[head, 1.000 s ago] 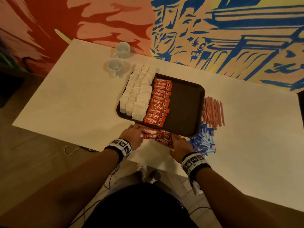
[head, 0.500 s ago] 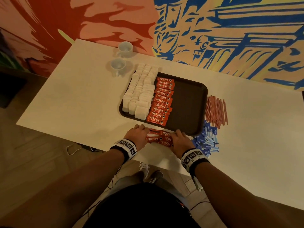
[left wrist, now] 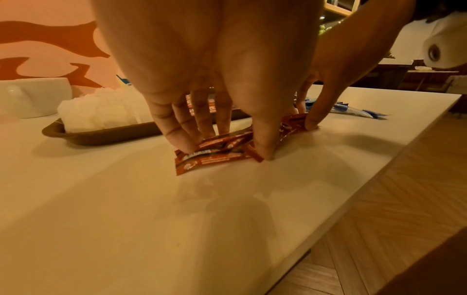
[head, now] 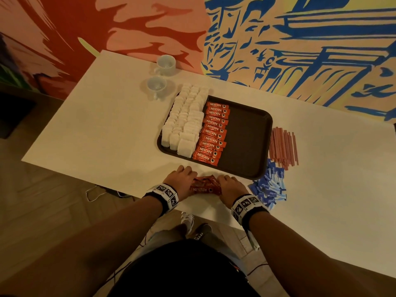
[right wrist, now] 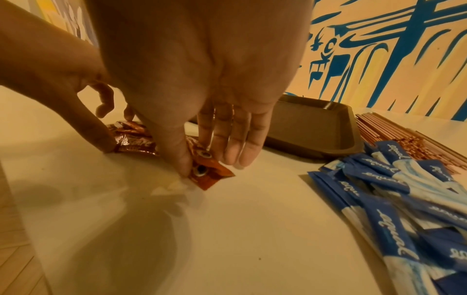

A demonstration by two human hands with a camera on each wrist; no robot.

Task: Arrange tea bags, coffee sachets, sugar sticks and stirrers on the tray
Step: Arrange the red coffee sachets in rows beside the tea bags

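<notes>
Both hands' fingers (left wrist: 182, 137) pinched on crinkly red foil coffee sachets (head: 205, 186); flat white table (head: 107, 129)

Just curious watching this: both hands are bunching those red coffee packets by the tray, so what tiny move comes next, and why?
Probably lift the loose coffee sachets onto the tray. The left hand and right hand pinch them from both ends, and bare tray floor lies beside the sachet row.

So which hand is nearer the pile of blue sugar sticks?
Right. The right hand sits on the loose coffee sachets, just beside the blue sugar sticks. The left hand is at the sachets' far end, with the bundle and the right hand between.
</notes>
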